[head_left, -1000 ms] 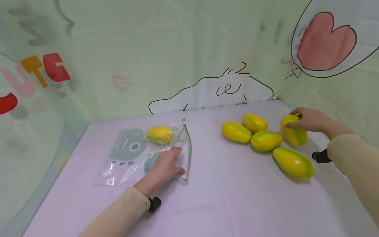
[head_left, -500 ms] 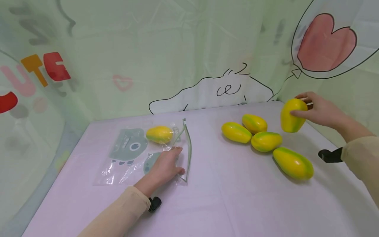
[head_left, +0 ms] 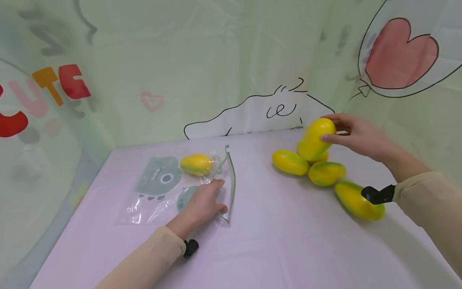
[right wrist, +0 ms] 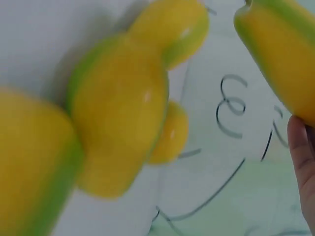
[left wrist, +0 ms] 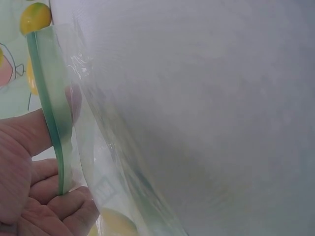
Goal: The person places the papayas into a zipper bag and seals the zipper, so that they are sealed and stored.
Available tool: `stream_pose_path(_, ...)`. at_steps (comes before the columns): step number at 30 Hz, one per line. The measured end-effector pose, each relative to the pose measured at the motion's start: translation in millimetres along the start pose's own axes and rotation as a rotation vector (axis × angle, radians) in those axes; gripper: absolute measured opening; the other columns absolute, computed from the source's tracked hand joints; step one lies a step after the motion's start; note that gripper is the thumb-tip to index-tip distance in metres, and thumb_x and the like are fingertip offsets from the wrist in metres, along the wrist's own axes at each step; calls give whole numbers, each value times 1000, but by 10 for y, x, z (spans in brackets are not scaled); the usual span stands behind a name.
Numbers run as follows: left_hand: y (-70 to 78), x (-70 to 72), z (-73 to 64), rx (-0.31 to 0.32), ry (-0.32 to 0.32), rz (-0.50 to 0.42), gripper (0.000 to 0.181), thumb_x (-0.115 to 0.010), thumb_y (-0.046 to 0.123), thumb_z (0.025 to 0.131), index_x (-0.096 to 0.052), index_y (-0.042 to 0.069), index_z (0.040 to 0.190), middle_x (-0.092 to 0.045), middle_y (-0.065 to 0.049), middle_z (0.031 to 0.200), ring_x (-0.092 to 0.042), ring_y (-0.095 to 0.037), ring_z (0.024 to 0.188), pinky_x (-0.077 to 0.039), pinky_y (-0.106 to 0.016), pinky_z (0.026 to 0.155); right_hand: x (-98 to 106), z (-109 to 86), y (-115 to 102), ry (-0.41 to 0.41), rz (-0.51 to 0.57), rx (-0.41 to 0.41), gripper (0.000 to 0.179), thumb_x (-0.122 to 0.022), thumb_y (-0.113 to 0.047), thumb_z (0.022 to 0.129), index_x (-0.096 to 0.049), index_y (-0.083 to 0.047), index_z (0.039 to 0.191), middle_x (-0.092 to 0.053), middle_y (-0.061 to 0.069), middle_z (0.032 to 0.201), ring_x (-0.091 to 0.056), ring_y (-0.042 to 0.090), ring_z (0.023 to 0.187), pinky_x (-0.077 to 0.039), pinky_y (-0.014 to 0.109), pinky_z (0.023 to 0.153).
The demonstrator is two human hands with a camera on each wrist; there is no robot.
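My right hand (head_left: 364, 134) grips a yellow-green papaya (head_left: 315, 138) between thumb and fingers. It is raised and tilted above the other papayas at the right, partly hiding one behind it. In the right wrist view the held papaya (right wrist: 283, 54) is at the upper right, with a fingertip against it. My left hand (head_left: 202, 204) is at the mouth of a clear zip bag (head_left: 133, 206) lying flat, thumb and fingers spread apart at the opening. The bag's green zip strip (left wrist: 47, 105) bows outward in the left wrist view. One papaya (head_left: 196, 164) lies inside the bag.
Several loose papayas lie at the right: one at the left of the group (head_left: 290, 162), a middle one (head_left: 326, 174) and a nearer one (head_left: 355, 204) partly covered by the right wrist's black camera mount (head_left: 377, 194). A printed curtain (head_left: 202, 68) stands behind the pale table (head_left: 274, 249).
My right hand has lifted a papaya off the table and carried it left over the others. The left hand stays at the bag mouth. The view has shifted slightly.
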State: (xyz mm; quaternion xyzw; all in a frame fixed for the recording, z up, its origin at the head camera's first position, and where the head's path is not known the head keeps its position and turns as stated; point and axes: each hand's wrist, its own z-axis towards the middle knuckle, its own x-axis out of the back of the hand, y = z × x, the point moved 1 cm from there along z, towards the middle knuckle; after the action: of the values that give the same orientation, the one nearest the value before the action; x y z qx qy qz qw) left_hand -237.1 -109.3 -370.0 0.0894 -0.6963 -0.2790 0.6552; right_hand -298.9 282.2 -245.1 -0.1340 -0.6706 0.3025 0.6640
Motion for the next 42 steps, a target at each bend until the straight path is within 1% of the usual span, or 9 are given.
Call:
stream_pose_path(2, 5, 0, 7, -9, 0, 3, 78, -88, 10, 78, -53, 2, 147, -54, -14, 152, -49, -32, 144, -41, -44, 118, -95, 25, -101, -14, 16, 0, 70, -65, -42, 100, -38, -9, 155, -53, 20, 145, -52, 35, 127, -46, 11, 84)
stream_pose_path(8, 7, 9, 10, -27, 15, 23, 78, -89, 11, 77, -54, 2, 146, -56, -15, 151, -51, -33, 142, -42, -44, 117, -461, 140, -333, -66, 74, 22, 69, -68, -44, 97, -42, -6, 149, -55, 17, 141, -55, 33, 126, -48, 32, 97)
stream_pose_path(11, -4, 6, 7, -34, 22, 33, 78, -90, 11, 76, -54, 1, 145, -56, -15, 150, -52, -33, 141, -42, -44, 117, -675, 191, -433, -95, 123, 32, 69, -71, -42, 96, -43, -4, 147, -53, 18, 141, -54, 35, 128, -48, 44, 102)
stream_pose_path(15, -24, 1, 13, -28, 16, 30, 78, -90, 11, 76, -54, 1, 145, -56, -15, 150, -52, -33, 141, -42, -44, 117, -979, 270, -550, -126, 174, 22, 66, -73, -36, 94, -43, -1, 143, -52, 20, 141, -51, 37, 130, -46, 52, 108)
stream_pose_path(19, -35, -1, 22, -17, 4, 12, 79, -89, 11, 77, -53, 2, 146, -55, -14, 151, -51, -33, 142, -41, -44, 118, -1278, 367, -629, -135, 202, -3, 60, -74, -31, 93, -45, -1, 136, -54, 19, 137, -53, 35, 126, -46, 49, 110)
stream_pose_path(26, -32, 3, 30, -51, 22, 31, 79, -90, 14, 76, -53, 2, 146, -55, -14, 151, -53, -34, 139, -42, -45, 117, -1669, 499, -720, -138, 263, -34, 57, -73, -31, 94, -45, 1, 132, -56, 20, 131, -57, 32, 119, -52, 39, 99)
stream_pose_path(33, -6, 1, 22, -87, 41, 50, 80, -89, 10, 77, -51, 0, 147, -53, -16, 152, -50, -34, 142, -40, -45, 119, -1857, 549, -742, -104, 230, -69, 54, -73, -38, 93, -46, -1, 122, -58, 20, 127, -57, 31, 111, -51, 38, 95)
stream_pose_path(37, 9, 6, 28, -100, 46, 67, 80, -88, 10, 78, -51, -1, 147, -52, -16, 153, -47, -33, 145, -38, -45, 120, -1922, 556, -760, -80, 207, -108, 56, -71, -43, 94, -47, 0, 122, -59, 21, 124, -55, 31, 107, -50, 38, 92)
stream_pose_path(42, 43, 16, 41, -99, 46, 77, 78, -87, 11, 80, -51, -1, 147, -52, -16, 153, -47, -33, 145, -39, -45, 119, -2013, 554, -827, -84, 186, -153, 58, -69, -49, 95, -47, -2, 122, -60, 19, 121, -55, 28, 102, -49, 34, 87)
